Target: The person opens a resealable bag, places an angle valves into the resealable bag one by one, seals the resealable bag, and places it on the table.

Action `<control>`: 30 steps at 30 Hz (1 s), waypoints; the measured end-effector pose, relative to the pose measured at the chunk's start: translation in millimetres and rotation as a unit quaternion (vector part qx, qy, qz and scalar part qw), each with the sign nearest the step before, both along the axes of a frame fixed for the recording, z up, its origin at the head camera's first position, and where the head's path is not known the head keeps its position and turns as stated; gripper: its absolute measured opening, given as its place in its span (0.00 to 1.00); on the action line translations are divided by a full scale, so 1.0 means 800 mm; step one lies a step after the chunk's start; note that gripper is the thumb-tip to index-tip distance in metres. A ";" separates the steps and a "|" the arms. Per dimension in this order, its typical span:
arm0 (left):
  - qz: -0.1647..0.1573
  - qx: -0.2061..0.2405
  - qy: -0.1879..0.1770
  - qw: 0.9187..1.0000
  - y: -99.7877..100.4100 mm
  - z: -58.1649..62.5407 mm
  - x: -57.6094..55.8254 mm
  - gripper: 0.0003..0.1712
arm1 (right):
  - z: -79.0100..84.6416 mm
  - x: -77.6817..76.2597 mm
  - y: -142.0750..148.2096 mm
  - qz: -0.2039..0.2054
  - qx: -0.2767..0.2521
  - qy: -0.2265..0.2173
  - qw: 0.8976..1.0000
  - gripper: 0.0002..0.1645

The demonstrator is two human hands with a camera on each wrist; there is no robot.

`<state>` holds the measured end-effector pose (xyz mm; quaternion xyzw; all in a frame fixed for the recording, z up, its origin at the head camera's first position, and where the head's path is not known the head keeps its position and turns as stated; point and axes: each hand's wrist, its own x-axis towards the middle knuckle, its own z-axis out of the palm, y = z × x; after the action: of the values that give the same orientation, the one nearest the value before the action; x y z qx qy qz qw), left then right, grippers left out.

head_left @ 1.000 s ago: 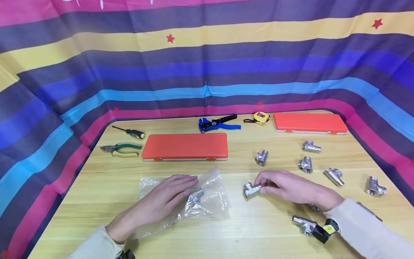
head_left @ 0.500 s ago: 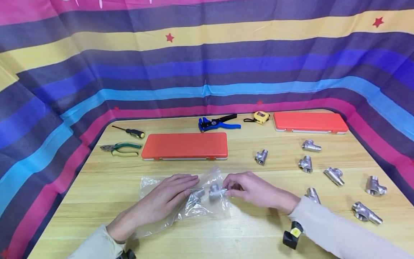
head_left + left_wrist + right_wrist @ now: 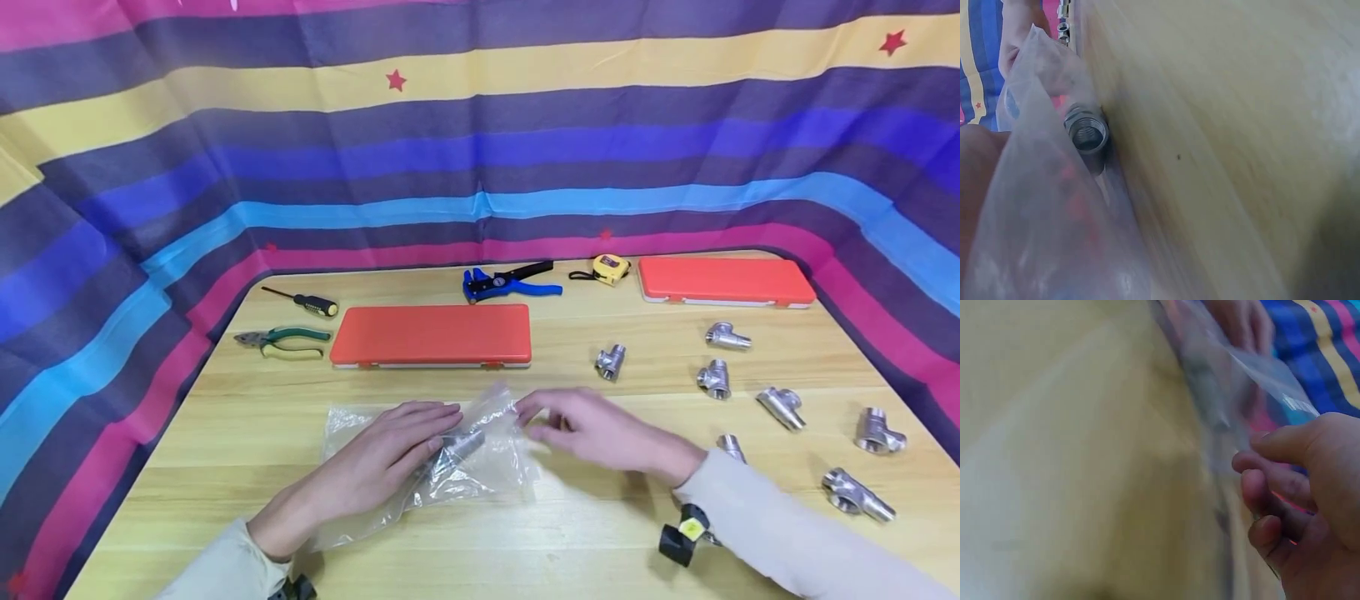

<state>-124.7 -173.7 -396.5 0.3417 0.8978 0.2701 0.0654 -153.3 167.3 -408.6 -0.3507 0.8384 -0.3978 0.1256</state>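
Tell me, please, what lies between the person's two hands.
Part of the clear bag, at least one metal fitting inside it, lies between the left hand and right hand, as the head view shows.

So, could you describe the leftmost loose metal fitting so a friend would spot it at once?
On the wooden table, find the left-hand red case, the nearer of two. Look to its right, beyond the right hand, for a small silvery tee-shaped fitting. Unlike the other loose fittings, all farther right, it lies by itself.
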 end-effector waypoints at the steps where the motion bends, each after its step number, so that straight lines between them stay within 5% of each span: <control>1: -0.001 -0.001 0.000 1.000 0.000 0.000 0.000 0.25 | 0.005 -0.002 0.011 -0.018 -0.002 0.005 1.000 0.18; 8: -0.005 0.002 -0.006 1.000 0.001 0.002 -0.003 0.25 | 0.042 -0.024 0.086 -0.154 0.039 0.066 0.985 0.13; 13: -0.005 0.006 -0.012 1.000 0.001 0.004 -0.005 0.25 | 0.046 -0.038 0.128 -0.205 0.091 0.111 0.968 0.14; 22: -0.013 0.009 -0.013 1.000 0.002 0.003 -0.006 0.25 | 0.013 -0.057 0.154 -0.171 0.151 0.088 0.970 0.33; 30: 0.000 0.000 -0.028 1.000 0.003 0.005 -0.005 0.25 | 0.002 -0.061 0.147 -0.146 0.156 0.107 0.971 0.14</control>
<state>-128.8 -171.6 -392.5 0.3341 0.8955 0.2797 0.0906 -202.1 285.3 -406.7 -0.2410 0.9409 -0.2364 0.0289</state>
